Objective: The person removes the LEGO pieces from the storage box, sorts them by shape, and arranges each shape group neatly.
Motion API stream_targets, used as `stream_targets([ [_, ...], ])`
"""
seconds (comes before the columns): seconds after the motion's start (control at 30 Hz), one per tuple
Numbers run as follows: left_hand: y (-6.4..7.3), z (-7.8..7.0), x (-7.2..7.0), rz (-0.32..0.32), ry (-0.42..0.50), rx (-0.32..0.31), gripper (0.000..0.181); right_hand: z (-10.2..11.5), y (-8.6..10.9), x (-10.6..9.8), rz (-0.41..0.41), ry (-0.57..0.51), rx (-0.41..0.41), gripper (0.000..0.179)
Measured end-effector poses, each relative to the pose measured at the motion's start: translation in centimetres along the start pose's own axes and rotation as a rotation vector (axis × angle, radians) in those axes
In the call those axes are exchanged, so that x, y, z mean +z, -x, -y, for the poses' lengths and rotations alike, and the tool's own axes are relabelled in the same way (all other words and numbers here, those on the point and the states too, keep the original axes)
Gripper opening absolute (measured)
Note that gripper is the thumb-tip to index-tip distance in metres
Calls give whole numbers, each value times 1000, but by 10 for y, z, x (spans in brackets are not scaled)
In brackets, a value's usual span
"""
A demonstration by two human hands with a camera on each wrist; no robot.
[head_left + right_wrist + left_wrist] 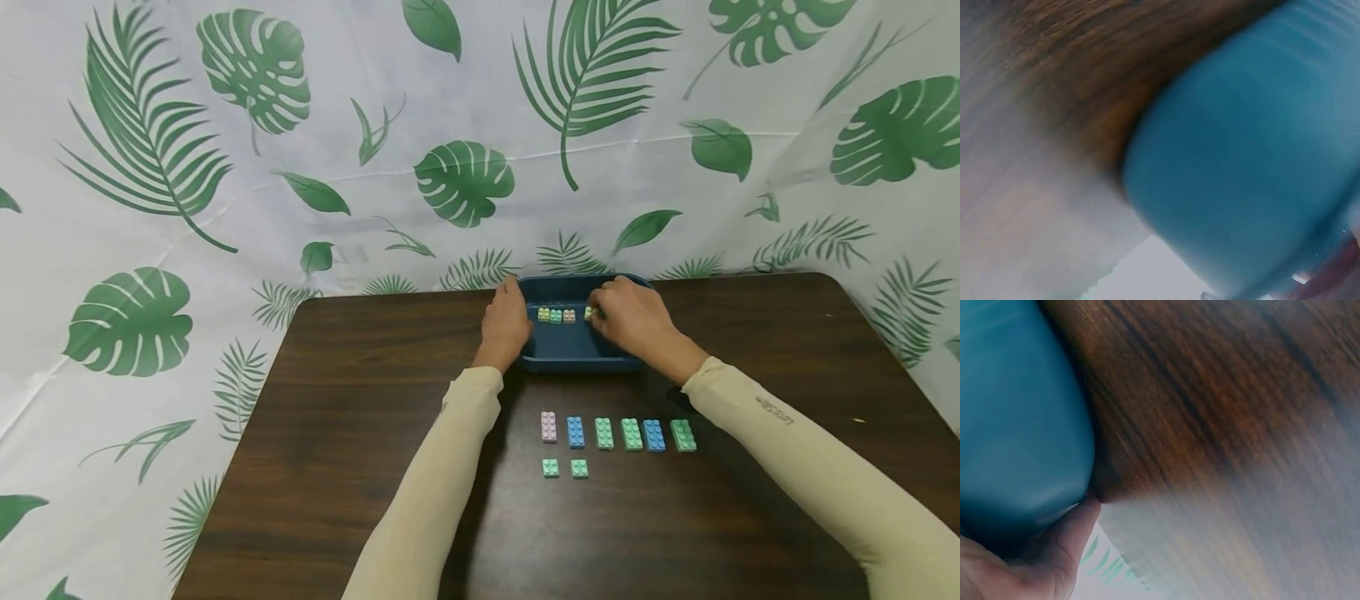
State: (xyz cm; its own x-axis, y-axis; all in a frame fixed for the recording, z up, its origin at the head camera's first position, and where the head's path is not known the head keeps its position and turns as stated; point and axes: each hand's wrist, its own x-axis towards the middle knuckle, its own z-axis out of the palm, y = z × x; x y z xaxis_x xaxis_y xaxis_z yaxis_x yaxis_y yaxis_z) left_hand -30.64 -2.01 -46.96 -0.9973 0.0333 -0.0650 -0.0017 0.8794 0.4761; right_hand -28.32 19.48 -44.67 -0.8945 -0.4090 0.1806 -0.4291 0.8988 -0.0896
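A dark blue tray stands at the back of the table. My left hand grips its left side; the left wrist view has a digit of that hand against the outer wall. Over the tray's right part, my right hand has its fingers curled at a small yellow toy brick, which they partly hide. To the left of that brick, inside the tray, sit a yellow brick, a green brick and an orange-pink brick in a row. The right wrist view is blurred and shows mainly the tray's outside.
In front of the tray, a row of longer bricks lies on the dark wooden table: a pink one, blue ones and green ones. Nearer are two small green bricks. A leaf-patterned cloth hangs behind.
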Motion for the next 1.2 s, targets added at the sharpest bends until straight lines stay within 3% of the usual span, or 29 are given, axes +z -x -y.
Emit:
stream_targets([
  [0.3, -2, -2, 1, 9, -13, 1, 67, 14, 44, -43, -66, 11, -19, 18],
  [0.5, -1, -1, -3, 3, -11, 14, 64, 37, 75, -56, -112, -53, -5, 21],
  [0.63, 0, -1, -3, 3, -1, 5, 63, 51, 98, -57, -91, -93, -23, 19],
  [0.83, -2, 0, -1, 10, -2, -3, 67, 61, 134, -45, -47, -98, -115, 18],
  [0.97, -5, 0, 0, 16, -2, -4, 71, 65, 155, -36, -52, -88, -112, 22],
  [1.2, -6, 0, 0, 6, 1, -18, 67, 76, 176, -23, -37, -109, -127, 23],
])
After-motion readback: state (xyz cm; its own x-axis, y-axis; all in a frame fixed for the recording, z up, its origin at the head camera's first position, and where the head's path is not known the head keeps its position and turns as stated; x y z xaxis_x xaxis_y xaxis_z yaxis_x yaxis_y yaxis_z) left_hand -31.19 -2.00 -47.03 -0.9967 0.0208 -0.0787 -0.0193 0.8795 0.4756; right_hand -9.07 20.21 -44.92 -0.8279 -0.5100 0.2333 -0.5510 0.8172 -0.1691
